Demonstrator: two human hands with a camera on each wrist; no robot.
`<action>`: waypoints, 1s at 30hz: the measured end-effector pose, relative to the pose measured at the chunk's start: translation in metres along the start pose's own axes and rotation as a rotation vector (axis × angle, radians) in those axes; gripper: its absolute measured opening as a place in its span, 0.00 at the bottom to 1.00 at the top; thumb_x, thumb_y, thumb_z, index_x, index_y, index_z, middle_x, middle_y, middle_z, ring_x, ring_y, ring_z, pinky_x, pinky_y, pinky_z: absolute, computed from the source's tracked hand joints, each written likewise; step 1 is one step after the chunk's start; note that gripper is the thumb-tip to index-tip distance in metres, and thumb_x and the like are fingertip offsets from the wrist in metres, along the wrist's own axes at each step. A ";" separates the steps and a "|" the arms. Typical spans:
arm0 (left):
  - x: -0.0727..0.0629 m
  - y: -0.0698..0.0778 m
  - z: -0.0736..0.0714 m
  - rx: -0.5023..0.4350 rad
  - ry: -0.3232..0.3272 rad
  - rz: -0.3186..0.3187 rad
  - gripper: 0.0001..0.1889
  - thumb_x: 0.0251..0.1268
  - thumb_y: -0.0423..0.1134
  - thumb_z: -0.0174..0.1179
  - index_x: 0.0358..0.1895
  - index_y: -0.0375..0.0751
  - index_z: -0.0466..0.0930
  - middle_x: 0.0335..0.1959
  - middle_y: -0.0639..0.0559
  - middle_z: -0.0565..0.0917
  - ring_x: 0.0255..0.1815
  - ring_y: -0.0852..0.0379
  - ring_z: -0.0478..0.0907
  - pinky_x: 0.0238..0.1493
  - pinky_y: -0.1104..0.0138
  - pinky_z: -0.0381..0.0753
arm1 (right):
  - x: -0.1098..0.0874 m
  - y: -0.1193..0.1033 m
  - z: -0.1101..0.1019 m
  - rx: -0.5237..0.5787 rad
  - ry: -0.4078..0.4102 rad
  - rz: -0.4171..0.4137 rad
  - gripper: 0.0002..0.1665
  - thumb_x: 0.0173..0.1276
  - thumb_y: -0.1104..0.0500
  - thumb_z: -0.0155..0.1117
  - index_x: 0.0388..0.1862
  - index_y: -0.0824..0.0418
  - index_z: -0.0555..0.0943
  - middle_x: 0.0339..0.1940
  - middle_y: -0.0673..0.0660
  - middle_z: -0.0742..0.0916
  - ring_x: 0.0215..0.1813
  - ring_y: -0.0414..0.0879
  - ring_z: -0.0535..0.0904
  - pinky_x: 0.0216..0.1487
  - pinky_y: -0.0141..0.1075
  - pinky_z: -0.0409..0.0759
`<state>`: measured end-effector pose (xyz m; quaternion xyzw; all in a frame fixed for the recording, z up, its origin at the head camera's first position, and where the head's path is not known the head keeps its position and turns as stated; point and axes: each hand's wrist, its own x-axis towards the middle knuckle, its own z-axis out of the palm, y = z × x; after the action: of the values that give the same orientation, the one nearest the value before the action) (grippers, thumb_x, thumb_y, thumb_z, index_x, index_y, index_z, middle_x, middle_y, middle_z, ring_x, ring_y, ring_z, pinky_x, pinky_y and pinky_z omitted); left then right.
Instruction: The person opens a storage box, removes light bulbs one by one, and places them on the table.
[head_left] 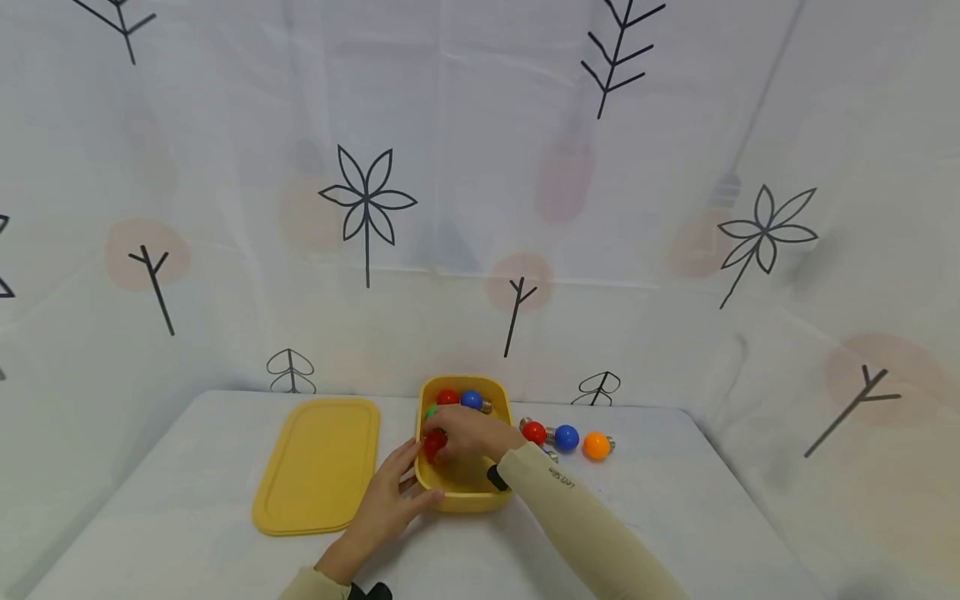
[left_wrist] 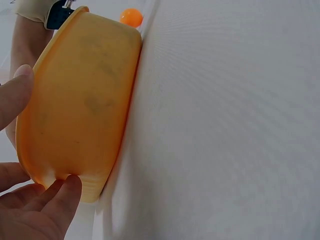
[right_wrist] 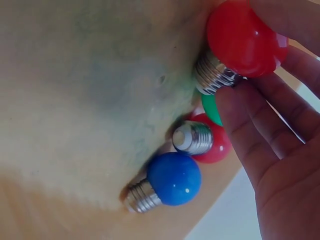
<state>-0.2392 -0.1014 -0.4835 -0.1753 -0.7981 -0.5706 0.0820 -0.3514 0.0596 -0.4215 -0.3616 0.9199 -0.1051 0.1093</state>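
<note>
Fingers of your right hand (head_left: 471,428) pinch a red bulb (right_wrist: 245,42) by its globe, inside the yellow box (head_left: 474,502). The bulb lies directly beneath that hand, near the box's left wall, its long axis slanting from globe to bare metal base, with a green bulb (right_wrist: 210,108) just past that base. Your left hand (head_left: 384,507), fingers extended and unclenched, braces the outside of the near left corner, so your right is nearer the bulb. Small dark script runs along your right sleeve (head_left: 600,525); it seems to be lettering, though it is too small for you to read.
</note>
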 end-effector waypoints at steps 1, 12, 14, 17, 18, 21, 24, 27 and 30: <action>0.000 0.000 0.000 0.002 -0.001 -0.004 0.41 0.54 0.38 0.70 0.70 0.30 0.60 0.71 0.38 0.61 0.68 0.42 0.65 0.58 0.59 0.76 | 0.000 0.001 0.001 0.002 0.002 -0.003 0.22 0.57 0.55 0.74 0.52 0.46 0.81 0.43 0.39 0.80 0.46 0.34 0.74 0.55 0.31 0.78; -0.001 0.000 0.001 0.024 0.003 0.000 0.41 0.55 0.40 0.70 0.70 0.30 0.60 0.71 0.38 0.61 0.68 0.41 0.65 0.57 0.59 0.76 | -0.002 0.002 0.000 0.009 0.018 -0.015 0.22 0.57 0.54 0.73 0.52 0.45 0.82 0.43 0.37 0.80 0.45 0.33 0.74 0.56 0.28 0.77; -0.001 0.000 0.000 0.025 0.003 0.012 0.42 0.54 0.40 0.70 0.70 0.29 0.60 0.71 0.37 0.61 0.67 0.40 0.65 0.57 0.58 0.76 | -0.003 0.001 -0.002 0.006 0.020 -0.014 0.22 0.57 0.54 0.73 0.52 0.45 0.81 0.44 0.38 0.80 0.46 0.33 0.74 0.57 0.29 0.77; -0.001 0.000 0.000 0.024 0.005 0.030 0.42 0.54 0.39 0.71 0.69 0.27 0.60 0.71 0.35 0.61 0.67 0.39 0.65 0.57 0.58 0.77 | -0.004 0.000 -0.005 -0.006 0.030 -0.020 0.22 0.57 0.54 0.74 0.52 0.45 0.82 0.46 0.38 0.80 0.48 0.34 0.74 0.57 0.31 0.77; -0.001 -0.001 0.000 0.024 0.007 0.034 0.42 0.54 0.38 0.71 0.69 0.26 0.60 0.71 0.35 0.61 0.67 0.39 0.65 0.56 0.58 0.77 | -0.004 0.000 -0.006 -0.010 0.034 -0.026 0.21 0.57 0.54 0.74 0.51 0.45 0.82 0.46 0.38 0.80 0.49 0.35 0.74 0.57 0.31 0.77; -0.002 -0.001 0.000 0.019 0.010 0.031 0.42 0.54 0.38 0.71 0.69 0.26 0.60 0.71 0.36 0.61 0.67 0.39 0.65 0.57 0.58 0.77 | -0.005 -0.001 -0.009 -0.029 0.055 -0.060 0.19 0.58 0.54 0.73 0.49 0.45 0.83 0.45 0.39 0.80 0.48 0.35 0.73 0.55 0.30 0.77; -0.002 -0.001 0.000 0.007 0.013 0.020 0.42 0.54 0.38 0.71 0.69 0.26 0.59 0.71 0.36 0.61 0.67 0.40 0.65 0.57 0.59 0.77 | -0.006 -0.001 -0.014 -0.048 0.085 -0.101 0.18 0.58 0.55 0.73 0.48 0.47 0.83 0.42 0.41 0.80 0.45 0.35 0.73 0.51 0.27 0.77; -0.002 -0.001 0.000 -0.004 0.012 0.023 0.42 0.53 0.38 0.71 0.69 0.26 0.59 0.71 0.36 0.60 0.67 0.40 0.65 0.57 0.58 0.77 | -0.010 0.000 -0.020 -0.074 0.122 -0.140 0.18 0.59 0.55 0.73 0.49 0.51 0.83 0.41 0.43 0.79 0.42 0.36 0.72 0.48 0.25 0.76; -0.002 0.000 0.000 -0.012 0.008 0.019 0.43 0.53 0.38 0.71 0.70 0.26 0.58 0.71 0.36 0.60 0.67 0.39 0.65 0.58 0.58 0.76 | -0.015 0.000 -0.027 -0.083 0.145 -0.155 0.18 0.59 0.56 0.72 0.50 0.54 0.83 0.42 0.44 0.79 0.42 0.38 0.73 0.47 0.24 0.76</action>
<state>-0.2374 -0.1018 -0.4837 -0.1810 -0.7925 -0.5755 0.0896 -0.3484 0.0731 -0.3943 -0.4275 0.8982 -0.1009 0.0188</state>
